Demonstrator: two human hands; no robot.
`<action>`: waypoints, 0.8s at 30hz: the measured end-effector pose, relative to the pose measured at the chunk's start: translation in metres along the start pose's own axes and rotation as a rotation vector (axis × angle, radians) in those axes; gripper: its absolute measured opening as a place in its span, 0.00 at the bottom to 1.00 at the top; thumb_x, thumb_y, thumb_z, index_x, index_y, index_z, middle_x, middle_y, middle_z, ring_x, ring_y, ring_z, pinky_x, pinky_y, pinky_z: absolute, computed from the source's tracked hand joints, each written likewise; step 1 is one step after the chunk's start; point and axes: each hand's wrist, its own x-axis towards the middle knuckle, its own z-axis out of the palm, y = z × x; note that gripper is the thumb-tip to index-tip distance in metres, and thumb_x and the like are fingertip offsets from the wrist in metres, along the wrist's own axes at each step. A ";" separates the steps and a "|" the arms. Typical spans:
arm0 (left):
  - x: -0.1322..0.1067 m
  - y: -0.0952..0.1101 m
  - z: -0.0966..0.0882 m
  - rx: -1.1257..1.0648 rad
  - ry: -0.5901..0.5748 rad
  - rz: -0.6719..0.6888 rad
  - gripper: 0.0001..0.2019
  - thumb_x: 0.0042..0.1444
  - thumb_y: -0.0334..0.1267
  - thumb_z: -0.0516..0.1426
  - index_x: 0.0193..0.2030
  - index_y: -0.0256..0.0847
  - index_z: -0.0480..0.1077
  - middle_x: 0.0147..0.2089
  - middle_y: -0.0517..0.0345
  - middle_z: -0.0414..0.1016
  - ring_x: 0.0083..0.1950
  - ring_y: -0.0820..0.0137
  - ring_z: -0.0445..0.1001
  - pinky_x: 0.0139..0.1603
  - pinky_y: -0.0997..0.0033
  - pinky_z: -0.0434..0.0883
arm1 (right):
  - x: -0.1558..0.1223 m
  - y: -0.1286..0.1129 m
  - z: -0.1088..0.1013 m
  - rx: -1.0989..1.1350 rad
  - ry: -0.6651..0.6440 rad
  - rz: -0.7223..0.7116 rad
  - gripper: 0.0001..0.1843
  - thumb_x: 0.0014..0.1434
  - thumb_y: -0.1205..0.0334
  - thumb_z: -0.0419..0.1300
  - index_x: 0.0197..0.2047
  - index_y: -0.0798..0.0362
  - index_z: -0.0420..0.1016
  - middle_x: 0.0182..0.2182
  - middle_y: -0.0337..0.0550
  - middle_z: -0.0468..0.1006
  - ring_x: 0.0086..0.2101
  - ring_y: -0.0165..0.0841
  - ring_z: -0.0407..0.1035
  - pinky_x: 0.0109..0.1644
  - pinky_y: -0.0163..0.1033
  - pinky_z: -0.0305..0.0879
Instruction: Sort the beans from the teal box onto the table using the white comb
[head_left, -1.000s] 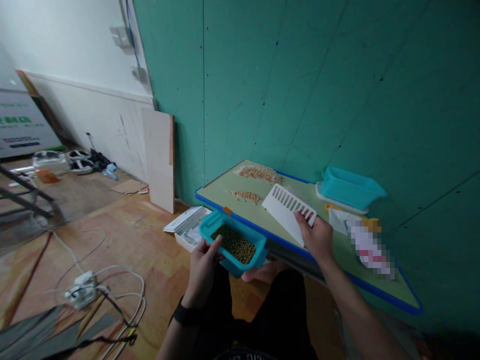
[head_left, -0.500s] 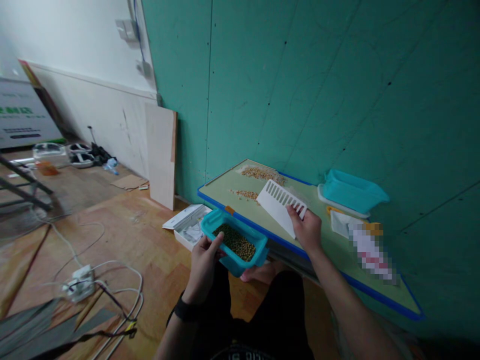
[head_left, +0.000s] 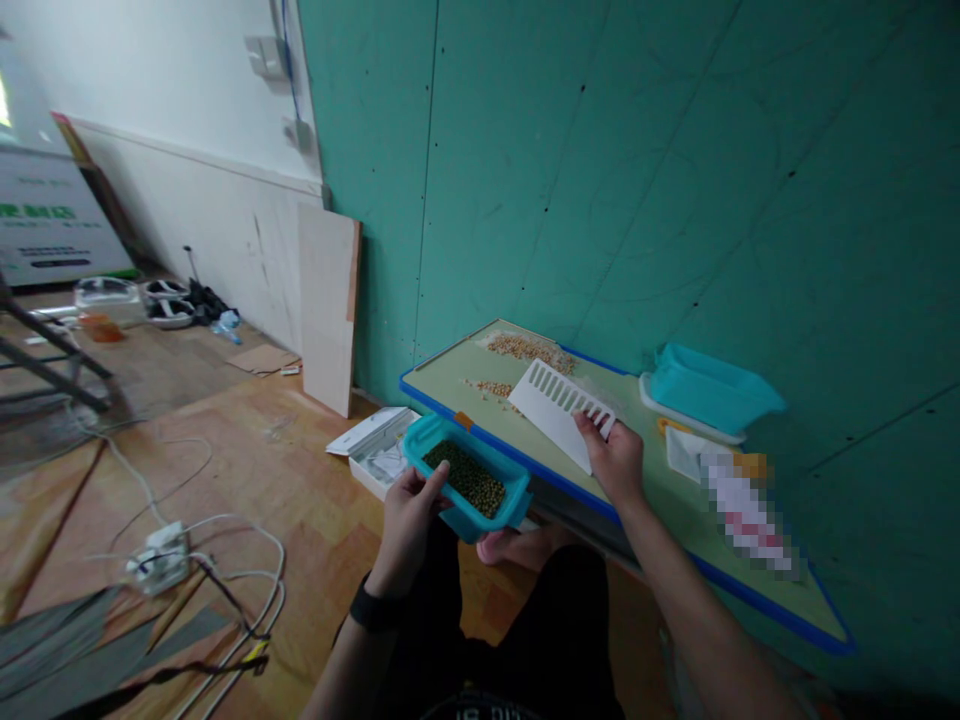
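My left hand (head_left: 415,505) grips the near left rim of a teal plastic box (head_left: 517,483), thumb inside and fingers beneath. Small green beans (head_left: 469,478) cover the bottom of the box, which hangs just off the table's near edge. A flat white slotted scraper (head_left: 553,420) is pinched at its right end by my right hand (head_left: 615,455). Its slots face the back of the table (head_left: 442,385). Close to the scraper's left end lies a thin line of yellowish beans (head_left: 495,388). Behind that spreads a larger pile of yellowish beans (head_left: 525,348).
Another teal box (head_left: 712,390) stands on a white lid at the table's right, near a yellow-and-white item (head_left: 686,452) and a blurred packet. An open white carton (head_left: 379,460) sits on the floor. Cables and a power strip (head_left: 161,558) lie left. A green wall rises behind.
The view has shifted slightly. Both hands keep their holds, and the teal box and scraper stay in nearly the same places.
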 end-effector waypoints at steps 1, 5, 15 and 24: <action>-0.001 -0.001 0.001 0.004 -0.003 0.000 0.25 0.43 0.54 0.73 0.23 0.40 0.65 0.20 0.65 0.69 0.21 0.74 0.69 0.25 0.76 0.68 | 0.000 0.000 0.000 0.005 -0.006 -0.001 0.30 0.57 0.32 0.60 0.25 0.52 0.77 0.23 0.49 0.81 0.26 0.42 0.74 0.30 0.40 0.64; -0.004 0.002 0.002 -0.010 0.006 0.005 0.25 0.42 0.54 0.73 0.23 0.41 0.65 0.19 0.66 0.69 0.21 0.75 0.68 0.24 0.76 0.67 | -0.001 -0.002 -0.001 0.030 -0.031 -0.001 0.28 0.57 0.33 0.61 0.26 0.52 0.78 0.24 0.48 0.82 0.27 0.42 0.75 0.30 0.40 0.66; -0.001 0.006 0.007 -0.063 0.018 0.001 0.25 0.43 0.53 0.73 0.25 0.41 0.65 0.19 0.66 0.68 0.21 0.76 0.68 0.24 0.76 0.69 | -0.016 -0.009 0.002 0.059 -0.099 -0.077 0.26 0.60 0.38 0.63 0.28 0.55 0.80 0.23 0.45 0.82 0.25 0.38 0.75 0.29 0.37 0.66; 0.003 0.012 0.008 -0.041 0.017 -0.008 0.24 0.41 0.54 0.74 0.24 0.40 0.67 0.19 0.66 0.68 0.21 0.75 0.68 0.23 0.77 0.67 | -0.032 -0.042 0.008 0.161 -0.233 -0.145 0.19 0.63 0.45 0.63 0.35 0.53 0.84 0.30 0.44 0.85 0.30 0.39 0.79 0.33 0.37 0.71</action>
